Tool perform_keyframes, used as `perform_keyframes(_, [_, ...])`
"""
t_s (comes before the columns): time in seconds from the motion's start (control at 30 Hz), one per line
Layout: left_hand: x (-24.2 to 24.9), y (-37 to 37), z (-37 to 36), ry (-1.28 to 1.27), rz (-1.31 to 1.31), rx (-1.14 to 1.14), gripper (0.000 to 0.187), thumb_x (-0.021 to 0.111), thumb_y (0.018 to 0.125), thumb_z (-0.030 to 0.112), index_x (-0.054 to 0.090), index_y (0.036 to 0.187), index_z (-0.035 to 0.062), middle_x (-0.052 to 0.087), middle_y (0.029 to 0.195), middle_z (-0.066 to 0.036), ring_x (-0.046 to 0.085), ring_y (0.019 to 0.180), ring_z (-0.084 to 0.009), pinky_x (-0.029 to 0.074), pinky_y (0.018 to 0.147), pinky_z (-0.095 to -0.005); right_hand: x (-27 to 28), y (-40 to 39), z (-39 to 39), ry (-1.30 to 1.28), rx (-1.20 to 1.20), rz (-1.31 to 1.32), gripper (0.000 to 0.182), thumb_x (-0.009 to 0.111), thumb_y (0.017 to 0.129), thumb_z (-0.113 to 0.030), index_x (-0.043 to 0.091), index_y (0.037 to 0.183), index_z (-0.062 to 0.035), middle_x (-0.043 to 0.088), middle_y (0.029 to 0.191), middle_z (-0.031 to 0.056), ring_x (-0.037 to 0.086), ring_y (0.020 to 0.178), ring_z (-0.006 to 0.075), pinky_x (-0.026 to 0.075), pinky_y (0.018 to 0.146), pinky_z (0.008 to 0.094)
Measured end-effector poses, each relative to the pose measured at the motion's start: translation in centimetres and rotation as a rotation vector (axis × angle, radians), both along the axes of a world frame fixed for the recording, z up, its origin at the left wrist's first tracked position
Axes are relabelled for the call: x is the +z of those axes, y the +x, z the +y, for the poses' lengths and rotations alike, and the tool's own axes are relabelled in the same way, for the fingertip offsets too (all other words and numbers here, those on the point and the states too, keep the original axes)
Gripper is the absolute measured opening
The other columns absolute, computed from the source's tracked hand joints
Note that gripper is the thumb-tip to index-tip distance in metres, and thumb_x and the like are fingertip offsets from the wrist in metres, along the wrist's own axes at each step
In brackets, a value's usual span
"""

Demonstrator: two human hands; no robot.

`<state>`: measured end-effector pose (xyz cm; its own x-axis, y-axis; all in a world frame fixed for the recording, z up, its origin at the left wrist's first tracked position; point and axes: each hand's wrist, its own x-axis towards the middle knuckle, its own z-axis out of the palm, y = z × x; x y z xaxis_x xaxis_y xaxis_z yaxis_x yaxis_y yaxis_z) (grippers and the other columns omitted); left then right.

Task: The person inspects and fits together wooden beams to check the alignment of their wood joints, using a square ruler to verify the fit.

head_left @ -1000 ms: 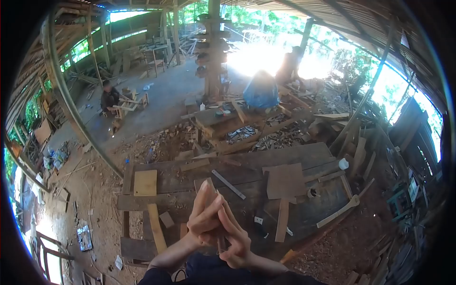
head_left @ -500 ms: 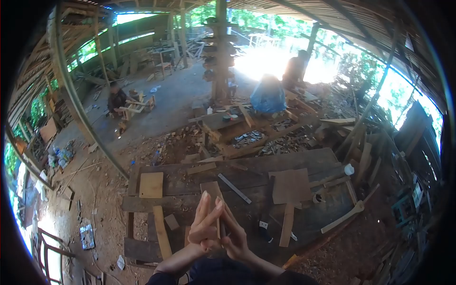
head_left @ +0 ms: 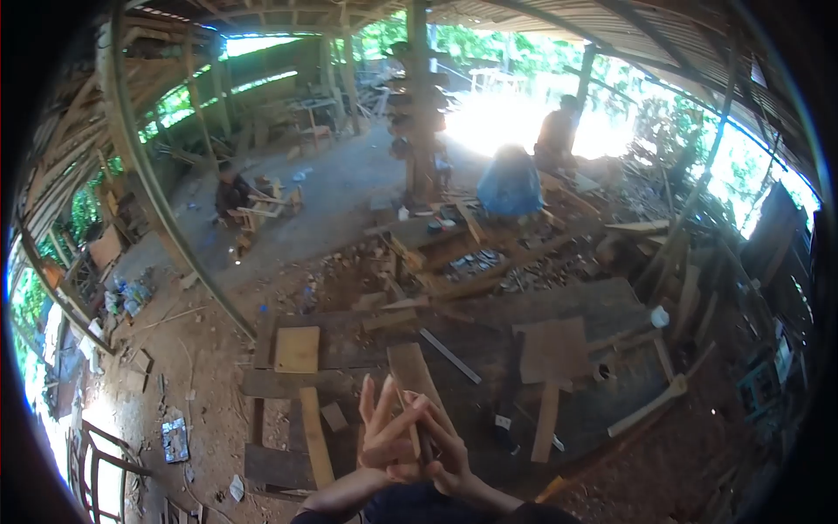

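Above the near side of the workbench (head_left: 332, 382), both hands meet at a thin piece of wood (head_left: 414, 425) seen nearly edge-on. My left hand (head_left: 384, 441) presses against its left side; two fingers point up while others reach across toward the right hand. My right hand (head_left: 443, 447) is closed around the other side, fingers bent near the top. The lower end of the piece is hidden by the hands. Just beyond the fingers lies a flat board (head_left: 410, 367). Farther right rests a metal ruler (head_left: 450, 355).
On the bench are a square yellowish board (head_left: 297, 349), a brown sheet (head_left: 554, 349), a wooden strip (head_left: 546, 424) and a white container (head_left: 659, 316). A slanted post (head_left: 179, 236) stands left. People (head_left: 231, 192) sit farther back, and wood scraps cover the ground.
The view has shifted, so the scene sits lower and farther right. My left fingers have spread, and some now cross over toward my right hand. The wood stays between both hands.
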<state>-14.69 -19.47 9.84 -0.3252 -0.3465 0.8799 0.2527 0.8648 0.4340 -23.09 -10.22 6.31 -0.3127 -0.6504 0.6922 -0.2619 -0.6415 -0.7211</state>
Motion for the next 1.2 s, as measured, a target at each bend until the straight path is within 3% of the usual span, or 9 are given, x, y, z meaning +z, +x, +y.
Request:
perform_keyframes(0.17, [-2.2, -0.7, -1.1, -0.03, 0.086, -0.079, 0.067, 0.028, 0.106, 0.056, 0.046, 0.062, 0.0079, 0.071, 0.12, -0.017, 0.047, 0.136, -0.0463, 0.022, 0.114, -0.0656, 2.0, 1.0, 1.1, 0.104, -0.011, -0.063, 0.083, 0.065, 0.094, -0.051, 0.039, 0.149, 0.0064, 0.026, 0.156, 0.0335, 0.031, 0.146, 0.0447, 0.031, 0.115, 0.0482])
perform_keyframes(0.33, [-3.1, -0.2, -1.4, -0.035, 0.008, -0.104, 0.075, 0.023, 0.105, 0.06, 0.038, 0.052, 0.0095, 0.07, 0.122, -0.018, 0.047, 0.137, -0.0454, 0.02, 0.115, -0.0634, 1.7, 0.7, 1.7, -0.002, -0.061, 0.102, 0.085, 0.071, 0.091, -0.047, 0.039, 0.149, 0.0059, 0.021, 0.158, 0.0336, 0.026, 0.148, 0.0443, 0.03, 0.116, 0.0493])
perform_keyframes(0.47, [-2.1, -0.9, -1.0, -0.002, 0.125, -0.139, 0.078, 0.027, 0.103, 0.063, 0.043, 0.05, 0.0087, 0.07, 0.124, -0.016, 0.046, 0.137, -0.0454, 0.02, 0.115, -0.0618, 0.7, 0.9, 1.7, 0.02, 0.021, -0.025, 0.093, 0.072, 0.089, -0.048, 0.03, 0.153, 0.005, 0.02, 0.159, 0.0322, 0.024, 0.148, 0.0454, 0.027, 0.117, 0.0492])
perform_keyframes(0.57, [-1.5, -0.4, -1.1, -0.079, 0.085, -0.109, 0.078, 0.026, 0.104, 0.06, 0.052, 0.053, 0.0078, 0.07, 0.125, -0.012, 0.048, 0.136, -0.0448, 0.022, 0.114, -0.0623, 1.3, 1.4, 2.5, 0.134, 0.089, -0.253, 0.099, 0.072, 0.089, -0.05, 0.024, 0.155, 0.0053, 0.021, 0.159, 0.0315, 0.024, 0.148, 0.0461, 0.026, 0.118, 0.0499])
perform_keyframes(0.67, [-1.8, 0.2, -0.8, -0.062, 0.022, -0.125, 0.079, 0.026, 0.105, 0.058, 0.059, 0.055, 0.0068, 0.07, 0.125, -0.009, 0.048, 0.136, -0.044, 0.023, 0.113, -0.0632, 2.7, 0.6, 2.3, 0.125, 0.118, -0.133, 0.104, 0.07, 0.089, -0.053, 0.017, 0.156, 0.0062, 0.02, 0.159, 0.0301, 0.023, 0.148, 0.0457, 0.027, 0.117, 0.0517])
perform_keyframes(0.77, [-1.5, 0.1, 0.3, -0.011, 0.027, -0.095, 0.077, 0.024, 0.105, 0.057, 0.071, 0.075, 0.0038, 0.071, 0.124, -0.008, 0.044, 0.14, -0.0425, 0.023, 0.113, -0.0657, 3.6, 0.9, 2.2, 0.075, 0.056, 0.049, 0.106, 0.067, 0.089, -0.057, 0.015, 0.157, 0.0056, 0.018, 0.159, 0.0296, 0.026, 0.147, 0.0454, 0.028, 0.116, 0.0528])
perform_keyframes(0.87, [-2.2, -0.8, 0.0, -0.038, 0.148, -0.045, 0.075, 0.023, 0.106, 0.056, 0.073, 0.086, 0.0031, 0.071, 0.123, -0.007, 0.043, 0.14, -0.0429, 0.022, 0.113, -0.0679, 2.9, 1.5, 1.5, 0.016, 0.067, -0.028, 0.104, 0.065, 0.091, -0.058, 0.015, 0.157, 0.004, 0.015, 0.159, 0.029, 0.03, 0.146, 0.0457, 0.029, 0.116, 0.0526])
perform_keyframes(1.07, [-2.6, -0.4, -0.5, -0.026, 0.185, -0.109, 0.07, 0.025, 0.104, 0.06, 0.064, 0.089, 0.0041, 0.068, 0.127, -0.015, 0.04, 0.142, -0.0447, 0.022, 0.111, -0.0715, 2.2, 1.2, 0.7, -0.003, 0.073, -0.028, 0.089, 0.063, 0.095, -0.049, 0.022, 0.158, -0.0002, 0.019, 0.159, 0.0286, 0.03, 0.146, 0.0445, 0.027, 0.117, 0.0514])
perform_keyframes(1.2, [-3.1, -1.2, -0.5, 0.051, 0.186, 0.056, 0.064, 0.029, 0.103, 0.056, 0.058, 0.089, 0.0007, 0.068, 0.124, -0.021, 0.047, 0.135, -0.0482, 0.023, 0.112, -0.0704, -2.3, -0.6, -0.7, 0.0, 0.032, -0.03, 0.084, 0.063, 0.096, -0.044, 0.025, 0.157, -0.0016, 0.024, 0.16, 0.0252, 0.027, 0.148, 0.0402, 0.026, 0.118, 0.0482])
